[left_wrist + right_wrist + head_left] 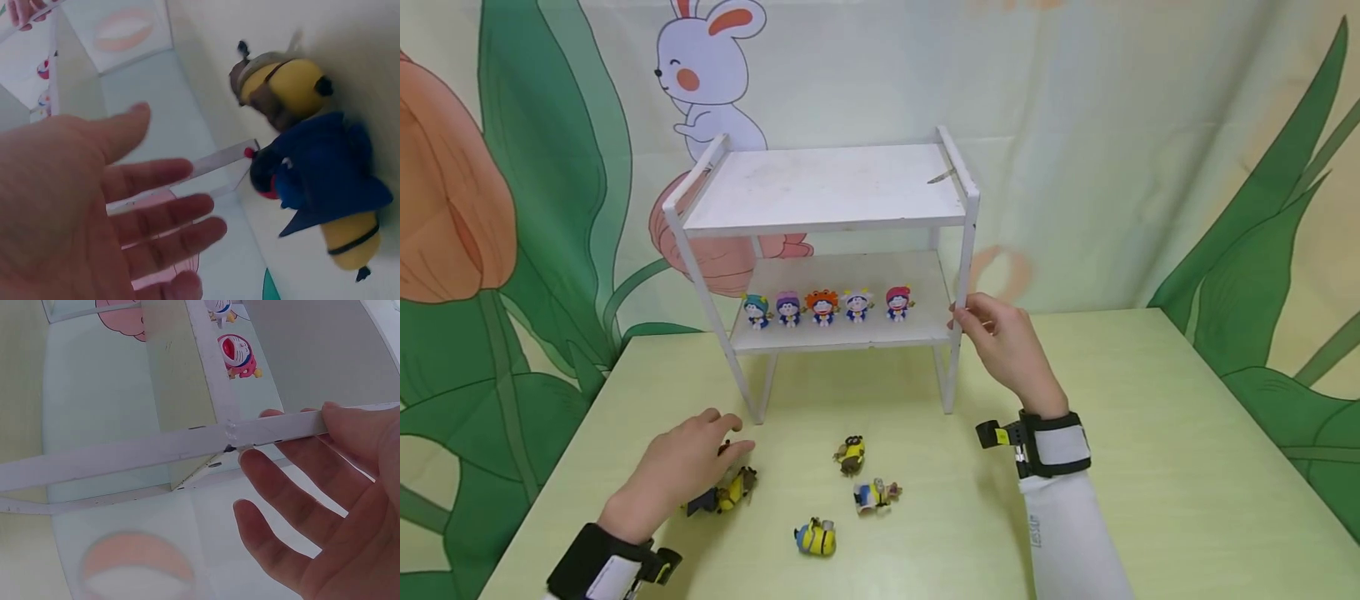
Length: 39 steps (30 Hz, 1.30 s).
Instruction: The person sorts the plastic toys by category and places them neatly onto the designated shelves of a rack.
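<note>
A small white two-tier shelf [820,208] stands on the table. My right hand [1000,337] grips its front right post [281,434], with the thumb on one side and fingers on the other. My left hand [681,458], fingers apart and holding nothing, hovers over a cluster of toys at the left. In the left wrist view that cluster shows a yellow minion figure [300,87], a dark blue caped figure [331,165] and a yellow piece with a black band [355,240]. The head view partly hides them behind the hand.
Several small figures with coloured hats, among them a red-hatted one [898,303], stand in a row on the lower tier. Before the shelf lie three minion figures: one yellow and brown [851,455], one white and blue [874,496], one yellow and blue [816,537].
</note>
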### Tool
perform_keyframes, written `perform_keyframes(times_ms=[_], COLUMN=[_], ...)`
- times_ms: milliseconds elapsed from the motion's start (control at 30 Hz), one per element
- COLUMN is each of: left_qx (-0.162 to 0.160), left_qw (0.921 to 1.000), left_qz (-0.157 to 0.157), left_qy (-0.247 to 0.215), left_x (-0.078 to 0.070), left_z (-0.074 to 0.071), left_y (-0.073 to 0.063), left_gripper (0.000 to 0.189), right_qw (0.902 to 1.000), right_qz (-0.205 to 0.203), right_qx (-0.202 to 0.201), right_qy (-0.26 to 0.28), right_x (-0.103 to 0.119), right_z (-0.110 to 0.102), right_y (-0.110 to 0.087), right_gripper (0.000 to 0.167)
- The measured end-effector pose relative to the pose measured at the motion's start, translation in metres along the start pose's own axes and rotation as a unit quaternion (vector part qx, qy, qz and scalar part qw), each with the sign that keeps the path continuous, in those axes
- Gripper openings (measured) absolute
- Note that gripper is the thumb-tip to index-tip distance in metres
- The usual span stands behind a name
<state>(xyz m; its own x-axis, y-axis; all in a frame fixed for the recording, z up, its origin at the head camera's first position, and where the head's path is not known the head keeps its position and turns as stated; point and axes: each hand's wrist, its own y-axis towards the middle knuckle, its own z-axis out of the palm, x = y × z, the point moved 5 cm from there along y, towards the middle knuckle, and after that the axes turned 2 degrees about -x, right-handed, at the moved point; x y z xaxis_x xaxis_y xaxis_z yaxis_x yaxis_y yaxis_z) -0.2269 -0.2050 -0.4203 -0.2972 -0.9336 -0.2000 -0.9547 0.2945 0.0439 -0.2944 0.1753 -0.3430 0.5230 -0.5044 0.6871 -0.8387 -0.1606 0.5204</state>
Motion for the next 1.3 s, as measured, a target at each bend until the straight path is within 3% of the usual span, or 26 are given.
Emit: perform_keyframes(times_ms=[133,400,600,867,1100,1300], left_qx=[-0.005,0.036,0.064,0.062,0.063,0.059], left_qw=[0.9996,0.9975,0.9958,0.9955,0.9955,0.9959], left_qz=[-0.008,-0.051,-0.061,-0.070,-0.067,-0.061], left_qy=[0.027,0.031,0.024,0.020,-0.023,-0.031], left_x=[0.001,0.006,0.006,0.012,0.017,0.019], left_z=[0.007,0.015,0.022,0.029,0.034,0.035], left_y=[-0.001,-0.002,0.003,0.005,0.008,0.010], left_gripper=[0.040,0.045,0.052,0.046,0.029,0.027], right_qw=[1.0000,1.0000,1.0000,1.0000,0.9999,1.0000], right_qz=[-0.002,-0.002,-0.004,-0.001,-0.001,0.001], right_qx=[-0.002,-0.001,-0.004,0.002,0.000,0.001], right_qy=[0.001,-0.003,-0.006,-0.003,-0.012,-0.007], right_x=[0.000,-0.001,-0.003,0.001,0.001,0.000], right_z=[0.000,-0.001,-0.002,-0.001,-0.002,0.000], right_y=[0.000,0.001,0.001,0.001,0.001,0.001], right_gripper=[0.020,0.020,0.021,0.021,0.020,0.021])
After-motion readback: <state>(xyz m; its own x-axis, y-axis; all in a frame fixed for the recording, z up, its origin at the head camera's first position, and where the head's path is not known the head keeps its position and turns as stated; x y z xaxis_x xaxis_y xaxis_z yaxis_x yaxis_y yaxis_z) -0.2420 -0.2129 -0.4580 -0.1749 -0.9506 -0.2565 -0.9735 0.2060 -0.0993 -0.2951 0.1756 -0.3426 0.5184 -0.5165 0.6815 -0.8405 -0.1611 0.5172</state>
